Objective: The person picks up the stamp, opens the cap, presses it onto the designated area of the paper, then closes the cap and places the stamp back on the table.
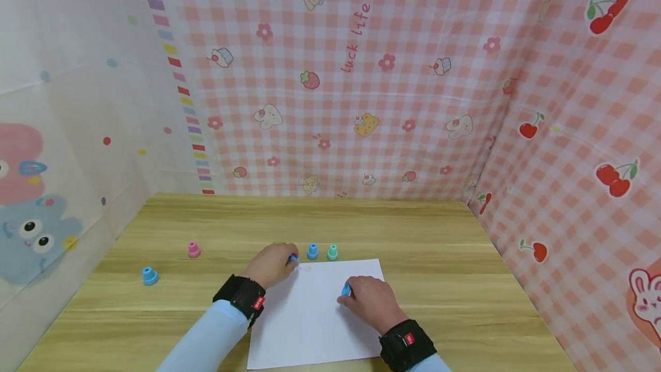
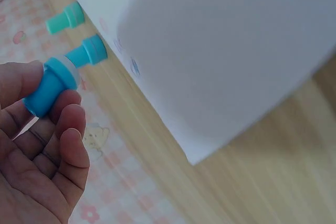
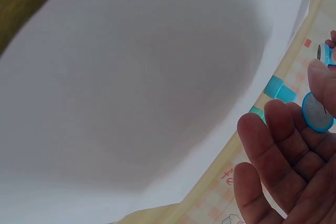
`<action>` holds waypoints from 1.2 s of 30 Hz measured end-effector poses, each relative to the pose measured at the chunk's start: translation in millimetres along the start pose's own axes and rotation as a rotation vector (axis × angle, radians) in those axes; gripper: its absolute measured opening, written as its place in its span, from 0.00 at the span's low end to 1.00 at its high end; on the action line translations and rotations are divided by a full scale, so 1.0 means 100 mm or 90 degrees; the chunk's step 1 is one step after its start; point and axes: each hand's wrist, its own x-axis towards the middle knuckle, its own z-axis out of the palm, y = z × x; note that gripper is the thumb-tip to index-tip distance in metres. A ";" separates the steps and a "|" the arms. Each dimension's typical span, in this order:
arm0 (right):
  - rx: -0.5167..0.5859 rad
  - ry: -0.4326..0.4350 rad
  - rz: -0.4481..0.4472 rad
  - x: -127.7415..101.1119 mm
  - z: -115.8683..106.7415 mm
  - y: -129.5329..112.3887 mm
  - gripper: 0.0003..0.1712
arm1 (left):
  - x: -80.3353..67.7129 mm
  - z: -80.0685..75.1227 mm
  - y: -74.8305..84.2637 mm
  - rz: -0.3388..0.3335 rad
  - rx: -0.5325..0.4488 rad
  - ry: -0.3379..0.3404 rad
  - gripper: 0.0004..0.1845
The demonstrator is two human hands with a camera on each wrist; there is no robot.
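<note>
My left hand (image 1: 272, 266) pinches a blue toy stamp (image 2: 51, 85) above the upper left corner of a white sheet of paper (image 1: 315, 320). Small faint printed marks (image 2: 135, 66) sit along the paper's edge in the left wrist view. Over the sheet's right side, my right hand (image 1: 370, 300) holds a small round blue piece (image 3: 318, 113) with a pale inner face between thumb and fingers; it looks like a stamp cap. Just beyond the paper's far edge stand a blue stamp (image 1: 312, 251) and a green stamp (image 1: 333, 252), both upright.
To the left on the wooden table (image 1: 413, 228) are a pink stamp (image 1: 193, 250) and another blue stamp (image 1: 150, 276). A checked cloth backdrop (image 1: 335, 102) rises behind the table, with printed cloth on both sides.
</note>
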 end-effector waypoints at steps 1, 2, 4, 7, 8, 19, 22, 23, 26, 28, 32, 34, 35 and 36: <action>0.000 -0.001 0.000 0.00 0.00 0.00 0.14 | -0.01 0.02 0.02 0.001 -0.004 0.001 0.06; -0.001 -0.002 0.000 -0.01 0.00 0.00 0.14 | -0.02 0.03 0.03 0.002 -0.009 0.001 0.06; -0.002 -0.002 0.000 -0.02 0.00 0.00 0.14 | -0.05 0.07 0.06 0.011 -0.015 0.006 0.06; -0.004 0.000 0.000 -0.03 0.01 0.00 0.15 | -0.08 0.11 0.11 0.030 -0.025 0.009 0.06; -0.002 0.000 0.000 -0.03 0.01 0.00 0.15 | -0.09 0.12 0.13 0.036 -0.030 0.010 0.05; 0.019 0.014 0.003 -0.02 0.02 -0.01 0.14 | -0.17 0.15 0.31 0.071 -0.103 -0.018 0.11; 0.022 0.027 -0.002 -0.01 0.02 -0.01 0.15 | -0.17 0.14 0.36 0.085 -0.123 -0.017 0.10; 0.022 0.031 -0.004 -0.01 0.02 -0.01 0.15 | -0.16 0.13 0.37 0.092 -0.127 -0.016 0.09; 0.027 0.041 -0.010 0.00 0.01 -0.01 0.16 | -0.15 0.14 0.41 0.106 -0.139 -0.015 0.07; 0.034 0.044 -0.013 0.01 0.00 -0.01 0.16 | -0.14 0.16 0.43 0.112 -0.145 -0.020 0.07; 0.046 0.050 -0.016 0.01 -0.01 -0.01 0.14 | -0.13 0.17 0.49 0.124 -0.165 -0.030 0.06; 0.051 0.058 -0.021 0.01 0.00 -0.01 0.14 | -0.13 0.17 0.52 0.127 -0.176 -0.035 0.06; 0.052 0.064 -0.025 0.01 0.00 -0.01 0.14 | -0.13 0.17 0.53 0.129 -0.181 -0.038 0.06; 0.053 0.071 -0.029 0.01 0.00 -0.01 0.14 | -0.13 0.17 0.55 0.127 -0.184 -0.042 0.06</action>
